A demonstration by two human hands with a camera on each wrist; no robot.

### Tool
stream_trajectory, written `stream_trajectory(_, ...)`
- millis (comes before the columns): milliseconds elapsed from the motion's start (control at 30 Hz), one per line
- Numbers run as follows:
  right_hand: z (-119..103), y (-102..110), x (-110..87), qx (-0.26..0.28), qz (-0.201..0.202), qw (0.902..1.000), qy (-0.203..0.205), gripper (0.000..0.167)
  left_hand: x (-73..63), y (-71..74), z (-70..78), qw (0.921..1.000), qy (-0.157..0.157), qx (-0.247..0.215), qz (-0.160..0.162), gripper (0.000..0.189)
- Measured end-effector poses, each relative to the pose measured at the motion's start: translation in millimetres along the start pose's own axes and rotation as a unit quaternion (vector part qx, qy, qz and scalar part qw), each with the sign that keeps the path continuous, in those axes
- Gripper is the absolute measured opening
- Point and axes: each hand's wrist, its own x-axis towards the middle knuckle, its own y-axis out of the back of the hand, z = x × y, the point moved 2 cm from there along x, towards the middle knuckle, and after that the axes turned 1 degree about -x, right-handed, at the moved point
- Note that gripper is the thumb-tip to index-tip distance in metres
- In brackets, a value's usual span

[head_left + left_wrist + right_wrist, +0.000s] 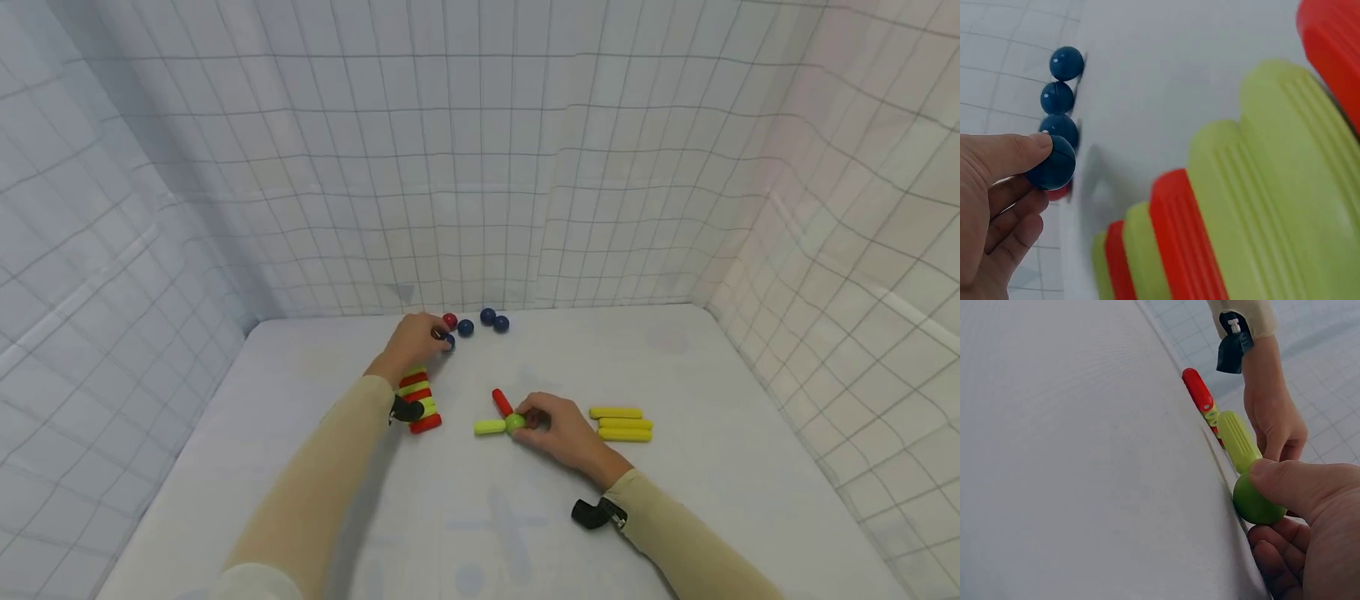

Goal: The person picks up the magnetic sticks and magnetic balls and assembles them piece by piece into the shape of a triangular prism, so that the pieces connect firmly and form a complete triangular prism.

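Note:
My left hand [412, 340] pinches a dark blue ball [1055, 167] between thumb and fingers at the back of the table. Just past it are a red ball [450, 320] and several more blue balls [488, 316]. Near the table's middle, my right hand [564, 432] grips a green ball [515, 423], its thumb on top in the right wrist view. A lime rod [490, 427] points left from this ball, and a red rod [502, 402] points toward the back; both ends meet the ball.
Under the left forearm, red and lime rods [1185, 244] lie side by side in a row. Three yellow rods [625, 435] lie right of my right hand. White grid-patterned cloth walls [480, 167] enclose the white table [675, 367] at the back and sides.

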Motion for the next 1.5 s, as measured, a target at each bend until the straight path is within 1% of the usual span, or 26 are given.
stream_trajectory(67,0,-1,0.1,0.0,-0.001,1.0,0.002,0.026,-3.3,4.4,5.9,0.9998,-0.017,-0.009,0.006,0.033)
stream_trajectory(167,-1,0,0.4,-0.002,0.001,1.0,0.006,0.026,-10.5,12.3,19.8,0.9987,-0.044,-0.024,0.01,0.033)
stream_trajectory(333,-1,1,0.9,-0.004,0.004,1.0,0.007,0.026,-24.3,17.5,40.6,0.9964,-0.077,-0.035,-0.006,0.033)
stream_trajectory(400,-1,1,0.8,-0.003,0.003,1.0,0.007,0.025,-29.4,16.4,46.3,0.995,-0.093,-0.032,-0.018,0.033)
stream_trajectory(500,-2,0,0.3,-0.003,-0.001,1.0,0.008,0.025,-35.7,12.1,51.0,0.9922,-0.114,-0.028,-0.041,0.031)
stream_trajectory(600,-2,0,-0.4,-0.003,-0.002,1.0,0.009,0.025,-38.2,5.2,51.8,0.9892,-0.129,-0.034,-0.061,0.031)
stream_trajectory(733,-1,0,-0.2,-0.003,-0.004,0.9999,0.009,0.025,-39.8,-4.5,49.2,0.9861,-0.139,-0.042,-0.08,0.03)
stream_trajectory(900,-1,0,0.6,-0.007,-0.001,0.9999,0.007,0.025,-41.7,-17.5,45.3,0.982,-0.147,-0.056,-0.104,0.03)
stream_trajectory(1067,0,0,0.5,-0.003,-0.001,1.0,0.005,0.025,-42.8,-29.1,39.1,0.9822,-0.127,-0.067,-0.121,0.03)
stream_trajectory(1133,-1,0,0.3,-0.003,-0.002,1.0,0.005,0.024,-42.7,-32.7,37.2,0.9826,-0.119,-0.07,-0.124,0.03)
stream_trajectory(1267,0,0,0.4,-0.003,0.0,1.0,0.008,0.025,-42.6,-38.4,35.7,0.9829,-0.116,-0.07,-0.124,0.03)
stream_trajectory(1500,1,0,0.4,-0.001,0.0,0.9999,0.014,0.026,-44.8,-44.8,40.2,0.9825,-0.115,-0.07,-0.128,0.03)
